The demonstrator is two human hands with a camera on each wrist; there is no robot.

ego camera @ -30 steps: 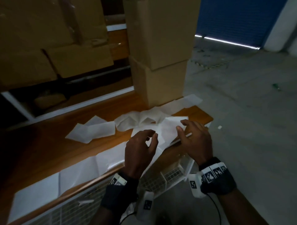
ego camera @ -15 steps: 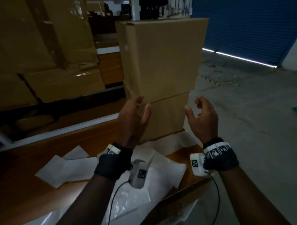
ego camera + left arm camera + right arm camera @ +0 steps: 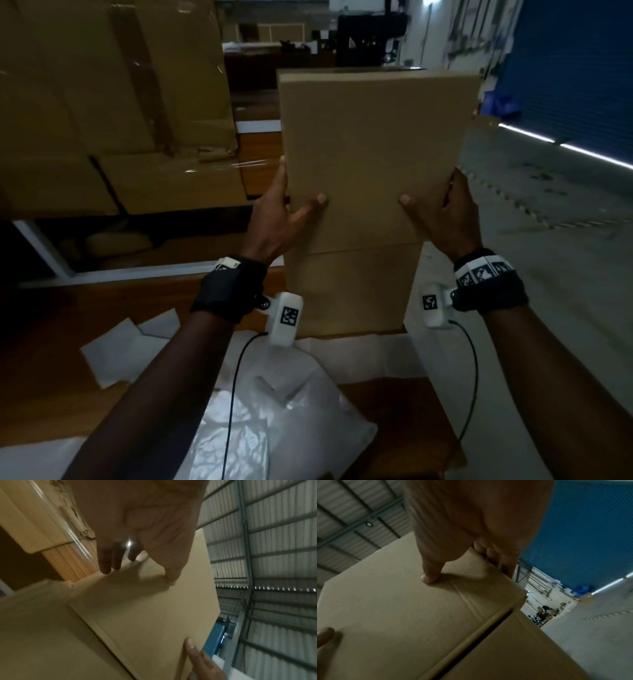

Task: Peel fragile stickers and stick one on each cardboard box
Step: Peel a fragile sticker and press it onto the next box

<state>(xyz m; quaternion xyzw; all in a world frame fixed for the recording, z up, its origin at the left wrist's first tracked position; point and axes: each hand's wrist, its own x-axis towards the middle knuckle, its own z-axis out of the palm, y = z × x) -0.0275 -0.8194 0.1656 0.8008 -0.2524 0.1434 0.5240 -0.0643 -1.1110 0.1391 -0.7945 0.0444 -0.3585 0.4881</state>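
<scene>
Both hands have left the sticker sheets (image 3: pixel 274 404) on the bench (image 3: pixel 68 325): left hand (image 3: pixel 274 219) and right hand (image 3: pixel 448 219) now grip the upper cardboard box (image 3: pixel 373 150), stacked at the far edge, likely repositioning it before labelling.

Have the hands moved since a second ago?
Yes. Both hands, left and right, rose from the white papers to grip the top box.
</scene>
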